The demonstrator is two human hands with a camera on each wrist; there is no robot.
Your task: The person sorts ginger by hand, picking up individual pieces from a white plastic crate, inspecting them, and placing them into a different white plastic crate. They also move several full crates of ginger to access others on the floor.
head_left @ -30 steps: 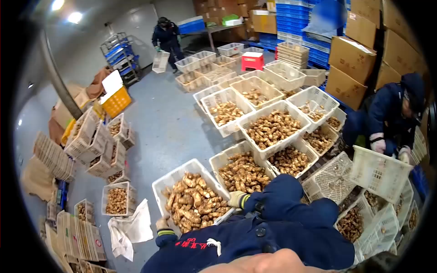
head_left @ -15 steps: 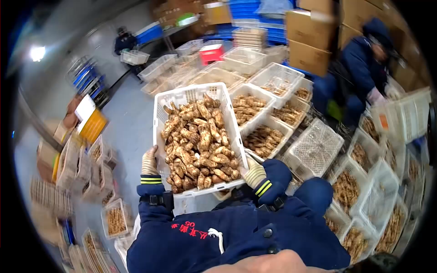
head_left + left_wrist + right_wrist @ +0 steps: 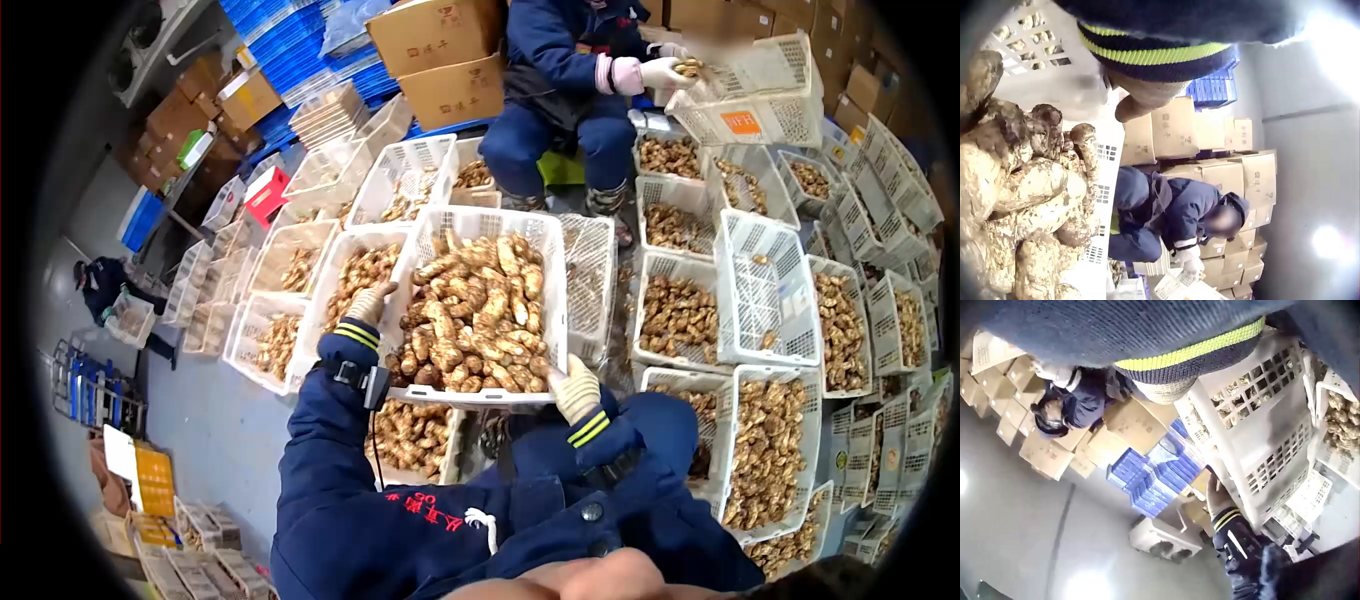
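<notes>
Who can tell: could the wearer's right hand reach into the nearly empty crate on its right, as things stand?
Probably not: the right hand holds the loaded crate and would likely have to let go before reaching the nearly empty crate.

Floor (image 3: 215, 430): bare at left; you can pass.
Held crate (image 3: 475, 396): blocks your middle.
Crates (image 3: 770, 357): crowd your right.
Person (image 3: 545, 60): blocks your far side beside boxes (image 3: 450, 95).

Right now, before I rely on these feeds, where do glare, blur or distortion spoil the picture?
Head view: wide-angle distortion bends the edges, corners are black, but the held crate reads fairly sharply; left wrist: glare bleaches the upper right corner, and the nearby produce looks washed out; right wrist: glare whitens a patch at the bottom, and a dark sleeve covers much of the top.
</notes>
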